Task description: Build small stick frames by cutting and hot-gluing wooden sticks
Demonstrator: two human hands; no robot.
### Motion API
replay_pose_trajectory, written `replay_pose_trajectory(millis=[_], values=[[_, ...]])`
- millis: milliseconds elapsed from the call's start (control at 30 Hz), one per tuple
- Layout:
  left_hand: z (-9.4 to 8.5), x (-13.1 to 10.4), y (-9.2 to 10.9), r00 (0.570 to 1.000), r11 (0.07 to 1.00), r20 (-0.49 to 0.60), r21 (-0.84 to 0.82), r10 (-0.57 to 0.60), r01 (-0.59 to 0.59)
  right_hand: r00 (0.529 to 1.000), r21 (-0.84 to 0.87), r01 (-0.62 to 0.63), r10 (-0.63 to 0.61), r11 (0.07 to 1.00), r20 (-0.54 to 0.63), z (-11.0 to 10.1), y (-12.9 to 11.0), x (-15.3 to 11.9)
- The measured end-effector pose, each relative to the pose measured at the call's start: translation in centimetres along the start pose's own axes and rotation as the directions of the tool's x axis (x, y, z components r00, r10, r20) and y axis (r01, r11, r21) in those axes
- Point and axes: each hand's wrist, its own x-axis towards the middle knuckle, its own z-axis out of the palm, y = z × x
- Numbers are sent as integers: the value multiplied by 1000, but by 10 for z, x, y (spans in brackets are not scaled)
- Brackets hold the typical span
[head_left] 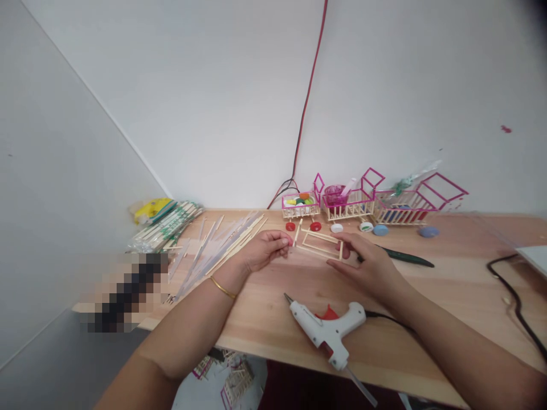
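Above the table, my right hand [367,259] grips the right end of a small rectangular frame of pale wooden sticks [318,252], with thumb and fingers on either side of it. My left hand [270,250] is closed in a pinch at the frame's left end, where a short stick [298,232] stands up at an angle. A bit of pink-red shows at those fingertips; I cannot make out what it is. Nearer me lies a white glue gun [327,330] with a red trigger, its nozzle pointing to the upper left and a clear glue stick in its back.
Stick-built carts [348,210] with bottle-cap wheels line the wall. Loose sticks [231,245] spread at left beside bagged sticks [171,225]. A dark green knife-like tool [405,256] lies behind my right hand. A black cable [517,290] curves at right. More stick pieces [237,381] sit below the table edge.
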Motion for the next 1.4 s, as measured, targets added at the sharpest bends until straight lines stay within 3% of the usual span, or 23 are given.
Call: replay_pose_trajectory(millis=[133,233,333,433,667,933,1200,1400], values=[[-3,2,6,996,995,-46,-53,77,-79,996,-21,-46,45,999,-80,1,5,1],[-6,5,9,977,981,-127,-78,169,-180,995,-24,-60,58,998,-77,2,6,1],[-7,6,9,953,967,-171,95,249,-236,996,-23,-68,66,997,-56,2,5,1],[-4,4,7,941,914,-137,317,309,-254,997,-37,-66,65,997,-32,3,5,0],[6,1,-1,976,926,32,313,213,-213,996,-32,-71,73,997,48,4,3,0],[7,0,1,973,832,32,512,227,-212,993,-27,-64,67,998,98,6,3,0],[4,-3,4,987,743,69,651,145,-154,984,-37,-40,46,998,172,8,4,-1],[3,-2,0,992,771,65,624,111,-127,987,-40,-36,42,999,155,7,4,-1]])
